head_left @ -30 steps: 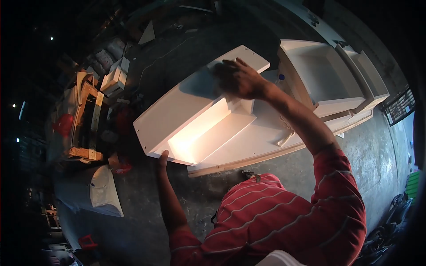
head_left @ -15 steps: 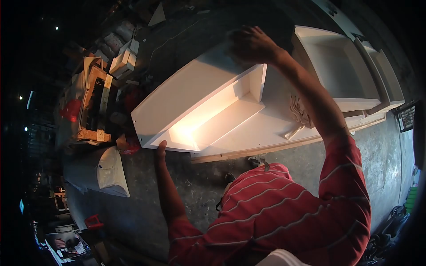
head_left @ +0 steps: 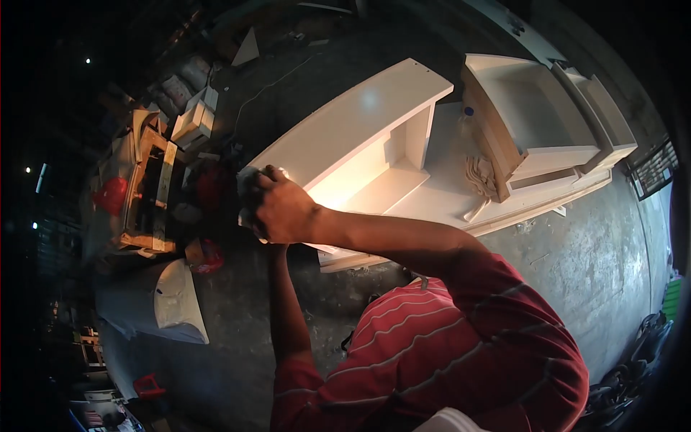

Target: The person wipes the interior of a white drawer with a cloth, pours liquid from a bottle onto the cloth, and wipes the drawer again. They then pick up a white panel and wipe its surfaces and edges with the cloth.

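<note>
A white drawer-like box [head_left: 353,119] with a gently curved long panel lies on its side on a white board [head_left: 439,194], its lit hollow facing me. My right hand [head_left: 281,205] is at the box's left end, fingers curled over a pale, rag-like piece [head_left: 248,173] pressed against the panel. Behind it, my left forearm [head_left: 288,309] reaches up to the same end; the left hand's fingers are hidden. A bunched pale cloth [head_left: 481,173] rests on the board, right of the box.
Two more white drawer-like boxes [head_left: 554,108] stand at the board's right end, near a blue-capped bottle [head_left: 468,112]. Leftward are a wooden frame [head_left: 162,187], a red object [head_left: 111,194] and a curved white piece [head_left: 180,302] on the concrete floor [head_left: 245,367].
My right hand has swept from the box's far right end down to its left end, over my left hand. The left thumb that showed on the box corner is now covered.
</note>
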Tool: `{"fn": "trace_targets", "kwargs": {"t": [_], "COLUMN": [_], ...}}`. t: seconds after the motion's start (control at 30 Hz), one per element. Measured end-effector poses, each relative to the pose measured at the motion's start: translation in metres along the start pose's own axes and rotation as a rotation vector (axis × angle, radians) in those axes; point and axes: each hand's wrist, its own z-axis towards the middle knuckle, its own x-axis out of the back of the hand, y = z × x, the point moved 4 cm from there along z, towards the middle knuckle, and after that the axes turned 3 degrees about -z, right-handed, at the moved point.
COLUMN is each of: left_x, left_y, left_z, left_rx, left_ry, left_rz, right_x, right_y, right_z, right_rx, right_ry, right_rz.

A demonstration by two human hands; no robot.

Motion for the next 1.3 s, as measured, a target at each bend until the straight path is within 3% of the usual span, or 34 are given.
{"fn": "trace_targets", "kwargs": {"t": [0.07,0.13,0.2,0.27,0.33,0.43,0.5,0.53,0.57,0.67,0.73,0.77,0.8,0.87,0.9,0.93,0.97,1.0,1.07,1.1,1.17,1.2,1.27,1.3], "left_x": [0.000,-0.007,-0.032,-0.035,-0.037,-0.037,-0.035,-0.034,-0.035,-0.032,-0.034,-0.035,-0.037,-0.037,-0.037,-0.038,-0.040,-0.041,-0.038,-0.036,-0.038,-0.033,-0.025,-0.026], "left_y": [-0.013,-0.021,0.057,0.057,0.061,0.067,0.057,0.056,0.056,0.049,0.060,0.070,0.078,0.067,0.062,0.061,0.064,0.058,0.056,0.056,0.062,0.065,0.093,0.113], "left_z": [0.003,0.005,-0.004,-0.005,-0.006,-0.004,-0.007,-0.011,-0.007,0.000,-0.001,-0.004,-0.008,-0.004,-0.004,-0.002,-0.001,-0.001,0.003,0.003,0.000,-0.002,-0.003,-0.002], "left_rx": [-0.019,-0.049,-0.129,-0.144,-0.152,-0.196,-0.260,-0.249,-0.172,-0.044,-0.201,-0.206,-0.171,-0.156,-0.112,-0.078,-0.142,-0.137,-0.284,-0.281,-0.108,-0.104,-0.335,-0.393], "left_ry": [-0.036,-0.072,0.017,0.034,0.051,0.031,0.078,0.075,0.024,0.027,-0.051,-0.018,0.007,0.055,0.034,0.009,0.022,0.027,0.040,0.035,-0.053,-0.065,-0.073,-0.069], "left_rz": [0.038,0.088,-0.066,-0.057,-0.040,0.024,0.043,0.041,0.014,0.055,0.036,0.015,0.072,0.065,0.020,-0.023,-0.082,-0.083,-0.092,-0.087,-0.079,-0.073,0.159,-0.096], "right_x": [0.005,0.003,0.019,0.039,0.060,0.051,0.047,0.037,0.031,0.036,0.010,0.002,0.040,0.046,0.051,0.059,0.058,0.054,0.050,0.046,0.044,0.044,0.047,0.046], "right_y": [0.019,0.064,0.129,0.207,0.247,0.229,0.168,0.135,0.109,0.065,0.110,0.142,0.147,0.207,0.235,0.250,0.271,0.285,0.280,0.276,0.260,0.258,0.257,0.261], "right_z": [-0.016,-0.047,-0.089,-0.132,-0.157,-0.144,-0.113,-0.109,-0.087,-0.065,-0.073,-0.075,-0.080,-0.102,-0.115,-0.130,-0.144,-0.159,-0.179,-0.179,-0.180,-0.179,-0.179,-0.180], "right_rx": [-0.065,-0.046,-0.225,-0.343,-0.408,-0.327,-0.232,-0.168,-0.185,-0.041,0.049,0.053,0.104,-0.066,0.128,-0.062,-0.275,-0.237,-0.493,-0.500,-0.475,-0.490,-0.505,-0.461], "right_ry": [0.064,0.346,0.500,0.622,0.528,0.421,0.493,0.636,0.370,0.267,0.110,0.159,0.158,-0.013,0.209,0.278,0.327,0.477,0.663,0.664,0.893,0.894,0.835,0.822], "right_rz": [0.006,0.100,-0.012,-0.161,-0.419,-0.359,-0.197,-0.176,-0.091,-0.063,0.201,0.482,0.503,0.486,0.082,0.169,-0.013,-0.230,-0.199,-0.194,-0.310,-0.309,-0.302,-0.333]}}
